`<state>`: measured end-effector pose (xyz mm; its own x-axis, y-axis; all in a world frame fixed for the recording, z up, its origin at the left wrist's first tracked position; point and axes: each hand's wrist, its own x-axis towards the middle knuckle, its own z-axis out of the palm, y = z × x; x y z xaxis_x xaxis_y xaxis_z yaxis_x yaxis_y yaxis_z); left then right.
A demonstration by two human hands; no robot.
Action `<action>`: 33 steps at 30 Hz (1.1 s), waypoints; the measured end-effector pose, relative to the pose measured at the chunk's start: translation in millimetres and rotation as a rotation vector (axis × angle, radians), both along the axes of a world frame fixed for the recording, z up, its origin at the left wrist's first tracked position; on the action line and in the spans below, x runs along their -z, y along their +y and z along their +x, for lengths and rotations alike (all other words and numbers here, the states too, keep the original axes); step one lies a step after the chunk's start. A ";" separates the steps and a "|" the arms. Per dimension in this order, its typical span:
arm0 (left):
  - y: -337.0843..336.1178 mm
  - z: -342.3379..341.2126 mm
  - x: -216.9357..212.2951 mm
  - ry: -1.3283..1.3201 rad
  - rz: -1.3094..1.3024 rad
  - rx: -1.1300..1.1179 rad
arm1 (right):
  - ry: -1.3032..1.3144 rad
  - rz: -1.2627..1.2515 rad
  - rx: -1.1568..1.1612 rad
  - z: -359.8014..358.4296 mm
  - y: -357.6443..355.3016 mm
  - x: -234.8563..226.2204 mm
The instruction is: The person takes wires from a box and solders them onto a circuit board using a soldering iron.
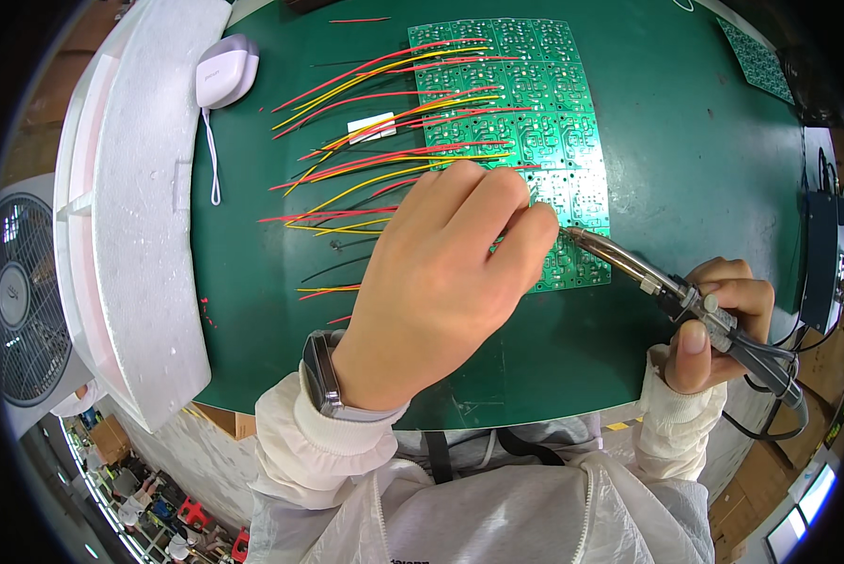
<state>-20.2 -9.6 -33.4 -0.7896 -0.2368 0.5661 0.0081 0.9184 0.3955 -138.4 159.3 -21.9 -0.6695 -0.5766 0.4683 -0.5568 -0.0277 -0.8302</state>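
A green circuit board panel (525,103) lies on the dark green mat (685,160), with several red and yellow wires (365,169) fanning out to its left. My left hand (441,282) rests over the panel's near part, fingers pinched together at the board; what they pinch is hidden. My right hand (718,324) grips a soldering iron (629,266), whose metal tip points left and touches the board just beside my left fingertips. A watch sits on my left wrist.
A long white foam block (130,207) runs along the mat's left edge. A pale lilac device with a cord (224,70) lies at the back left. Another green board (758,61) sits far right. A fan (17,291) stands on the left. Dark equipment (817,254) borders the right.
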 end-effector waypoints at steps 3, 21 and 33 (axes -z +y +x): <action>0.2 0.0 0.1 0.003 0.004 -0.002 | -0.006 -0.017 -0.069 -2.1 2.4 0.6; 0.2 1.4 -1.4 -0.004 0.007 0.005 | 0.020 -0.048 -0.013 -2.5 6.2 2.8; 0.7 6.9 -7.3 -0.097 -0.002 -0.013 | -0.004 -0.186 0.345 3.3 0.3 4.0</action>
